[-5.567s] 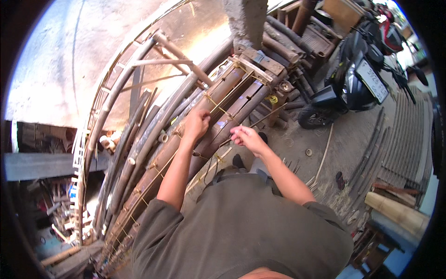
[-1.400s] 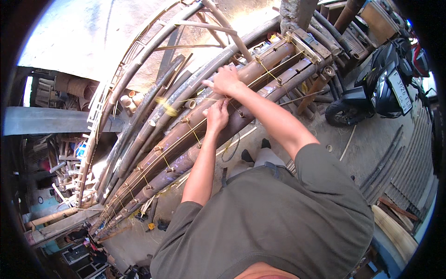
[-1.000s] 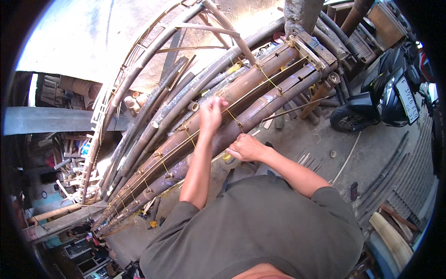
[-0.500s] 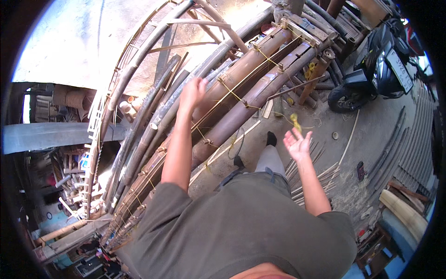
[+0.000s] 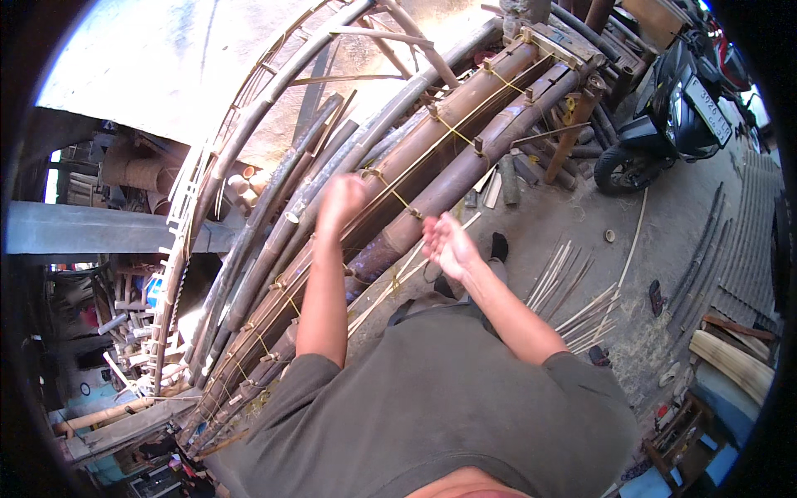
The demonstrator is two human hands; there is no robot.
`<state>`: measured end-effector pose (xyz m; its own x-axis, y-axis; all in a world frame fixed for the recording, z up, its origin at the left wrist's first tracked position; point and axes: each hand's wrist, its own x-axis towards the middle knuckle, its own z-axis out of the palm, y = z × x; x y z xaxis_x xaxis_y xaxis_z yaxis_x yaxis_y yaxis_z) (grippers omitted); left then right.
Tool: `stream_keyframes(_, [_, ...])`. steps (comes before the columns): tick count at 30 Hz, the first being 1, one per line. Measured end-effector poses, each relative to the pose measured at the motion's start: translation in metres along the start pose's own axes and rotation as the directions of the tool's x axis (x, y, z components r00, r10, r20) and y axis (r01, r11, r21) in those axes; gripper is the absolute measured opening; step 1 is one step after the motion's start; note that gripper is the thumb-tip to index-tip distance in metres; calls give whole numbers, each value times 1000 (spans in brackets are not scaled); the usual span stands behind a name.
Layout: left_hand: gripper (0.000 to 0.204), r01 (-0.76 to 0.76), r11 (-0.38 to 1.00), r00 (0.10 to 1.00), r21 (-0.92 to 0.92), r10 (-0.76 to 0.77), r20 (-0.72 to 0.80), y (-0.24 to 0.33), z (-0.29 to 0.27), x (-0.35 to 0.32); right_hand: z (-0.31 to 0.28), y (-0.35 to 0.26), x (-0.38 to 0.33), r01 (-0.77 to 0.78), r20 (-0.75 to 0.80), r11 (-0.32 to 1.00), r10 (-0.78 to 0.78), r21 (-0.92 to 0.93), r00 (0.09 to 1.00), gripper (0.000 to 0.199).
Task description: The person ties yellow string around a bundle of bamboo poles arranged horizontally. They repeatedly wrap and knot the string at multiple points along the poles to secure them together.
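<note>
At frame centre, the bamboo poles [image 5: 432, 158] run lower left to upper right, the blurred, seemingly closed left hand [image 5: 340, 199] over them, the open, empty right hand [image 5: 448, 245] just beside.

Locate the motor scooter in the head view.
The motor scooter is parked at upper right, on the person's right, on the concrete just past the far end of the bamboo poles tied with yellow cord.
</note>
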<state>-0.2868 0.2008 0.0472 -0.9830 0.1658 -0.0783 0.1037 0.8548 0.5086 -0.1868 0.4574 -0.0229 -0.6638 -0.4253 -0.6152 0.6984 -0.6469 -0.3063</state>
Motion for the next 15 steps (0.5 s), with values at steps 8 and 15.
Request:
stream_keyframes(8, [33, -1, 937, 941, -349, -117, -319, -16, 108, -24, 213, -14, 28, 669, 670, 288, -110, -685, 734, 31])
stream_keyframes(15, [35, 297, 940, 907, -170, -333, -259, 53, 63, -26, 163, -103, 128, 606, 632, 183, 173, -774, 755, 44])
